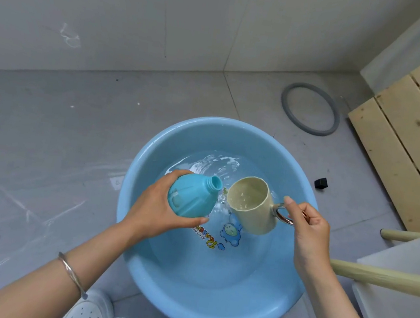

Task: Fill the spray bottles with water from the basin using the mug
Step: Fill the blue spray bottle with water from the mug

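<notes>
1. The blue basin [206, 137] sits on the grey floor, right under our hands. We think it is there so spilled water falls back in. The water [211, 164] inside is wavy.
2. Our left hand [153, 212] wraps its fingers and thumb round the fat bottom part of the bottle. That holds it steady while we pour.
3. Our right hand [311, 228] pinches the mug's shiny ring handle [282, 215], thumb on top. This way we can tip the mug with a small turn.
4. The turquoise spray bottle [191, 196] has no spray top on. It hangs over the basin and leans, so its open mouth [215, 183] points at the mug.
5. The cream mug [250, 205] is tipped over, its rim just beside the bottle's mouth. We only see drops inside, so we think it needs another scoop.
6. A small black block [320, 183] lies on the floor beside the basin. We cannot tell what it is.
</notes>
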A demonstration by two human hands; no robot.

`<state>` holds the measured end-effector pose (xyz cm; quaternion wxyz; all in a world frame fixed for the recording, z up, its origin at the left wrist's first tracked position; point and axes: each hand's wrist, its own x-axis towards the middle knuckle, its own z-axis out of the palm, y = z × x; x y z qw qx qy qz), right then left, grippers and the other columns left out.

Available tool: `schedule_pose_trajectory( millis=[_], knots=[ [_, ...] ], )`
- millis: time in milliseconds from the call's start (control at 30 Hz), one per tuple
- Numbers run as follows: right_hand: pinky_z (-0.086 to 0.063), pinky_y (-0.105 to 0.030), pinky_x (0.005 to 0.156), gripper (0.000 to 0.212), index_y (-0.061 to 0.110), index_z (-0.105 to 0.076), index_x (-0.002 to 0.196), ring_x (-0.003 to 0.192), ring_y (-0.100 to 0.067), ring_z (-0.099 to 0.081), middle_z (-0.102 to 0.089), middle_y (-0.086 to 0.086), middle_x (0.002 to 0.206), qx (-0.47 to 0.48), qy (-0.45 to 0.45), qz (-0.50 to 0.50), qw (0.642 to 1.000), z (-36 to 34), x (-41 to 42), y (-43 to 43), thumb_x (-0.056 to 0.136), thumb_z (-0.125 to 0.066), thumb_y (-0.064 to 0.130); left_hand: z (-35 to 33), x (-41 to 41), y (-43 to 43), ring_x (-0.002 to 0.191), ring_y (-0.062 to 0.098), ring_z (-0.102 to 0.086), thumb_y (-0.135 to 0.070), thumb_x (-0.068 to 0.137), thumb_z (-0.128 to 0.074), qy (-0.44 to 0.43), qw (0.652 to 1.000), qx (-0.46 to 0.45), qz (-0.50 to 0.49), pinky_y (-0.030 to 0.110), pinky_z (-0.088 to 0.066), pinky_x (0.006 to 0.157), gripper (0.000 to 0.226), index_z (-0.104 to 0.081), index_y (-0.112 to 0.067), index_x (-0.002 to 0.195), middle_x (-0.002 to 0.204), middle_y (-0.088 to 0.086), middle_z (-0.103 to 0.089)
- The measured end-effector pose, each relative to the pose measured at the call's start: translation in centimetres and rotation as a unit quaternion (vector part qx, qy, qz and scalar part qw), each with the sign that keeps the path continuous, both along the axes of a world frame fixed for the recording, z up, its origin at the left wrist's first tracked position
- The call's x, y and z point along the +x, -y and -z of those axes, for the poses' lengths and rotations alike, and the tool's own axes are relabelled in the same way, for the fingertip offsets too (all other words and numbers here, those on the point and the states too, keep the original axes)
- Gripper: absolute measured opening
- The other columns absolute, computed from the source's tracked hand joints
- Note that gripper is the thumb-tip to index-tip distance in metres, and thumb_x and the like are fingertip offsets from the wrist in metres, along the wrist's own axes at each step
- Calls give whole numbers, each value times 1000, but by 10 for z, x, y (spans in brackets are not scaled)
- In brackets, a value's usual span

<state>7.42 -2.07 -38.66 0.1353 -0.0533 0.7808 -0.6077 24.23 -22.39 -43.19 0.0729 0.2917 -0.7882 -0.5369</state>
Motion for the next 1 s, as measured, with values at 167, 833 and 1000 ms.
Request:
schedule_pose_trajectory(
  millis=[167, 833, 1000],
  knots=[
    [-40, -6, 57, 36, 11, -35, 61, 48, 4, -52, -35, 7, 48, -83, 5, -8, 997, -39, 12, 2, 84, -62, 6, 1, 0, 0, 103, 2, -60, -66, 42, -83, 1, 1000, 6, -10, 35, -53, 91, 84, -49, -50, 117, 112, -23, -62],
    [-29, -10, 48, 40, 15, -43, 51, 45, -3, -35, -45, 0, 48, -1, -142, -84, 986, -90, 31, 22, 72, -77, 19, 1, 0, 0, 104, 0, -58, -67, 44, -81, 5, 1000, -20, 13, 32, -51, 91, 83, -48, -50, 118, 112, -26, -59],
    [-29, -6, 48, 39, 9, -42, 54, 45, -2, -39, -42, 10, 45, 11, -185, -101, 978, -97, 32, 25, 74, -75, 9, 3, 0, 0, 103, 2, -59, -67, 44, -81, 9, 1000, -20, 11, 35, -52, 91, 84, -49, -47, 120, 113, -24, -60]
  ],
)
